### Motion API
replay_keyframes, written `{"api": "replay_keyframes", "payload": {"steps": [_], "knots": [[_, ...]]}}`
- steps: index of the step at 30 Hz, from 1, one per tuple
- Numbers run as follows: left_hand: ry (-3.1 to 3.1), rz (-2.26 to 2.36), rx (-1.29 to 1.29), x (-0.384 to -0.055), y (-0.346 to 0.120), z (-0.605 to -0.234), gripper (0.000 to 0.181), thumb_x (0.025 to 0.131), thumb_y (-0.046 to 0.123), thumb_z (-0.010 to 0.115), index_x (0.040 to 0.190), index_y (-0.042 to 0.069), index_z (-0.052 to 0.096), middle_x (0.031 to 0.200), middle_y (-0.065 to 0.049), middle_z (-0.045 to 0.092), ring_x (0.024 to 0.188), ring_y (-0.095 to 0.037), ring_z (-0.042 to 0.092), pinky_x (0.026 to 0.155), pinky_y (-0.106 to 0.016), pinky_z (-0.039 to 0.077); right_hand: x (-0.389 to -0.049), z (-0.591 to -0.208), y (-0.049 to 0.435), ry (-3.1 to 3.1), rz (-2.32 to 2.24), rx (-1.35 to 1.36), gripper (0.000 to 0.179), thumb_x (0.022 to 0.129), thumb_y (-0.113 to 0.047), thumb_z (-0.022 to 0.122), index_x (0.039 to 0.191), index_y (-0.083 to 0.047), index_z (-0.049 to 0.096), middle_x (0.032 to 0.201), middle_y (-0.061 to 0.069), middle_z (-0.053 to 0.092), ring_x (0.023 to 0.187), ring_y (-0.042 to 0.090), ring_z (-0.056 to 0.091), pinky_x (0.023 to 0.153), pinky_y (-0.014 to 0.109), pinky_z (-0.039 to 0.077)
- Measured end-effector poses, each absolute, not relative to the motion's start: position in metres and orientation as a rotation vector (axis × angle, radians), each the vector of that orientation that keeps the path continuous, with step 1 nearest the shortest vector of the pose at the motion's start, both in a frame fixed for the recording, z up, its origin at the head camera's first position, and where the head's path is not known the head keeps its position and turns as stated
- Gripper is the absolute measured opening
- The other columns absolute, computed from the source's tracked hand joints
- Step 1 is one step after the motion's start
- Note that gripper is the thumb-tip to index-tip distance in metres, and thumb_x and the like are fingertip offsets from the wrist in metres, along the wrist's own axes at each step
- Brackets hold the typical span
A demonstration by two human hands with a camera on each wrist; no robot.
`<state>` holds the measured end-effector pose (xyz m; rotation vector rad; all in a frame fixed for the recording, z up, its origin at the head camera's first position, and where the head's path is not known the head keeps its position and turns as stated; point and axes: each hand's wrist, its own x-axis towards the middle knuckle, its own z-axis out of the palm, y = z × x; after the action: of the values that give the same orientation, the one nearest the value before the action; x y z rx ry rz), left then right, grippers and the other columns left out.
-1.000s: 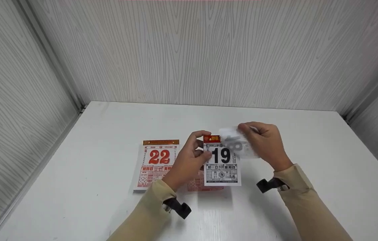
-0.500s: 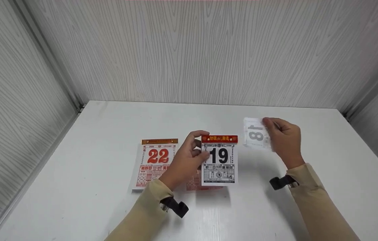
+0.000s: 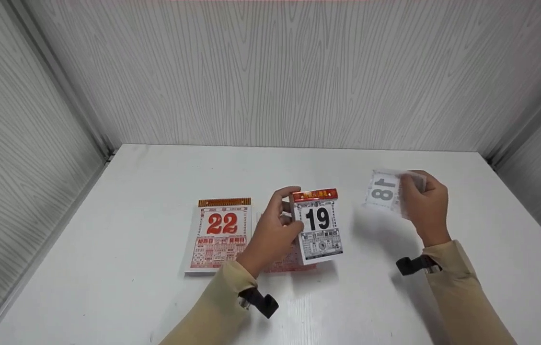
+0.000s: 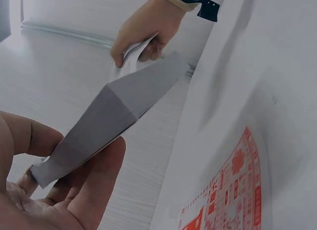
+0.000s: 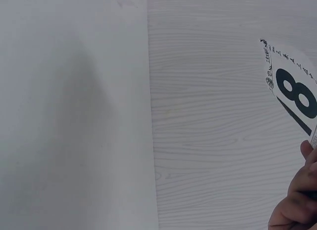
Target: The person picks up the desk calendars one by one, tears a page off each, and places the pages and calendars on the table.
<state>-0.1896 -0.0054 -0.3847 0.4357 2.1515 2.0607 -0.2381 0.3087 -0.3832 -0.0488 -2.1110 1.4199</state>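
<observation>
My left hand (image 3: 270, 237) grips a small tear-off calendar (image 3: 320, 235) by its left edge, thumb on the front and fingers behind. It has a red header strip and a black 19, and is tilted above the table. In the left wrist view the calendar block (image 4: 99, 126) shows its thick side between thumb and fingers. Off to the right, my right hand (image 3: 427, 206) pinches a loose calendar page (image 3: 383, 191) with an 18 on it, turned sideways. The right wrist view shows the black 8 on that page (image 5: 292, 86) near the fingers.
A larger tear-off calendar (image 3: 222, 239) with a red 22 lies on the white table (image 3: 107, 287) at the left. A red-printed paper (image 3: 284, 266) lies beside it, partly hidden under my left hand. Wood-grain panels (image 3: 270, 72) enclose the back and sides.
My right hand has pulled the 18 page away from the calendar and moved it rightward. My left hand keeps its grip; the small calendar has tilted slightly.
</observation>
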Motion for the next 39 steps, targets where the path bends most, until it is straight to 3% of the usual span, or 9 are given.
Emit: {"api": "replay_keyframes", "payload": {"steps": [9,16,20,23,29,36,39], "knots": [[2.112,1.962,0.26,-0.188,0.054,-0.395,0.068,0.095,0.005,0.068,0.153,0.03,0.042,0.117,-0.008,0.055,0.094,-0.019,0.067,0.071,-0.036,0.062,-0.233,-0.378,0.302,-2.174,1.331,-0.011,0.026,0.102,-0.019,0.062,0.103,0.002,0.078,0.086,0.005,0.074,0.063,0.006,0.063,0.061,0.016,0.049],[2.219,1.836,0.387,-0.194,0.08,-0.408,0.071,0.094,0.005,0.067,0.157,0.019,0.038,0.111,-0.005,0.06,0.093,-0.014,0.067,0.073,-0.03,0.059,-0.218,-0.364,0.285,-2.218,1.322,0.054,0.025,0.103,-0.011,0.058,0.105,0.006,0.076,0.089,0.024,0.074,0.056,0.001,0.059,0.056,0.014,0.047],[2.346,1.757,0.404,-0.198,0.08,-0.412,0.083,0.091,0.005,0.069,0.163,0.014,0.029,0.115,-0.006,0.066,0.098,-0.012,0.067,0.08,-0.028,0.055,-0.229,-0.376,0.288,-2.26,1.326,0.052,0.026,0.104,-0.015,0.058,0.108,0.003,0.077,0.092,0.021,0.075,0.058,0.002,0.061,0.056,0.015,0.048],[2.447,1.661,0.37,-0.2,0.078,-0.412,0.089,0.088,0.007,0.072,0.164,0.02,0.028,0.12,-0.007,0.069,0.101,-0.014,0.065,0.083,-0.032,0.054,-0.234,-0.38,0.29,-2.256,1.332,0.06,0.026,0.104,-0.018,0.06,0.107,0.0,0.078,0.091,0.018,0.075,0.06,0.004,0.062,0.056,0.015,0.049],[2.679,1.384,0.387,-0.2,0.077,-0.41,0.073,0.085,0.012,0.078,0.151,0.027,0.052,0.125,-0.002,0.068,0.113,-0.021,0.051,0.097,-0.039,0.047,-0.233,-0.377,0.288,-2.243,1.347,0.098,0.024,0.103,-0.019,0.062,0.106,-0.002,0.079,0.09,0.016,0.076,0.059,0.005,0.063,0.055,0.015,0.049],[2.865,1.069,0.443,-0.201,0.077,-0.412,0.078,0.081,0.017,0.083,0.152,0.017,0.05,0.129,-0.011,0.067,0.126,-0.031,0.053,0.107,-0.047,0.045,-0.23,-0.375,0.285,-2.241,1.339,0.137,0.022,0.103,-0.017,0.062,0.103,-0.003,0.079,0.087,0.015,0.076,0.059,0.004,0.062,0.055,0.015,0.047],[2.957,0.877,0.505,-0.202,0.077,-0.415,0.068,0.084,0.021,0.082,0.146,0.012,0.057,0.128,-0.011,0.068,0.127,-0.032,0.053,0.112,-0.047,0.04,-0.23,-0.376,0.285,-2.226,1.339,0.141,0.022,0.103,-0.016,0.062,0.103,-0.002,0.079,0.087,0.015,0.076,0.059,0.005,0.063,0.054,0.015,0.047]]}}
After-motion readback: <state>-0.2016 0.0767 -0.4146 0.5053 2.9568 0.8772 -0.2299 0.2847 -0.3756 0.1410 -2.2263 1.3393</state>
